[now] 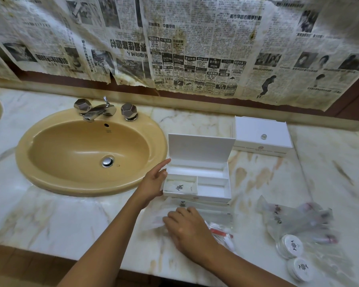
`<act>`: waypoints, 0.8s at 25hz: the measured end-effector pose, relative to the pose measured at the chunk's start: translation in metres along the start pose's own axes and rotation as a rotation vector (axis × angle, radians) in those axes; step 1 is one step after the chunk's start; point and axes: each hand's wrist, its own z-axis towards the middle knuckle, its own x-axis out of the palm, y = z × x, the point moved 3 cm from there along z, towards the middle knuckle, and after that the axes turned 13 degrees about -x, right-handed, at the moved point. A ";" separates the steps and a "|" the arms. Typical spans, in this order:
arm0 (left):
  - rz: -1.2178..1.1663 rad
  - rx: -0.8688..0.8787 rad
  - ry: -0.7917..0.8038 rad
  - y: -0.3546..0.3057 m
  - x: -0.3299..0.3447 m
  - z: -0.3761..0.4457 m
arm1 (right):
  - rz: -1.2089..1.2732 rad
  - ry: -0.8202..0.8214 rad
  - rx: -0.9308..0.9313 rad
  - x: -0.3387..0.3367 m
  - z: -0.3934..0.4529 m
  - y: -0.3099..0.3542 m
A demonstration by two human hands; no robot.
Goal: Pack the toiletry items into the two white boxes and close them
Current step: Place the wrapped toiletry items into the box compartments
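Marble counter [60,214], tan sink [87,150] left of the open white box [197,179]. Closed second box [261,137] behind and right of it. One sachet already in its front-left compartment. Left hand [153,181], fingers straight, steadying the open box's left wall, likely against sliding. Right hand [187,226] just in front, fingers curled onto clear packets [195,216]; actual grip hard to confirm. More toiletries [298,224] right, blurred.

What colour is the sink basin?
The sink basin is mustard yellow, seen in the head view.
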 end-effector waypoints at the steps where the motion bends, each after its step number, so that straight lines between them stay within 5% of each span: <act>1: -0.009 -0.002 0.005 0.001 0.000 0.001 | 0.012 -0.056 0.022 -0.010 0.001 -0.003; 10: 0.047 -0.036 0.012 0.001 -0.005 0.003 | -0.193 -0.363 0.111 -0.091 0.019 -0.054; 16: 0.056 -0.024 -0.007 -0.001 -0.002 0.000 | -0.258 -0.012 0.033 -0.029 0.020 -0.075; 20: 0.058 -0.027 -0.007 -0.001 -0.003 0.003 | -0.157 0.052 0.054 -0.025 0.024 -0.072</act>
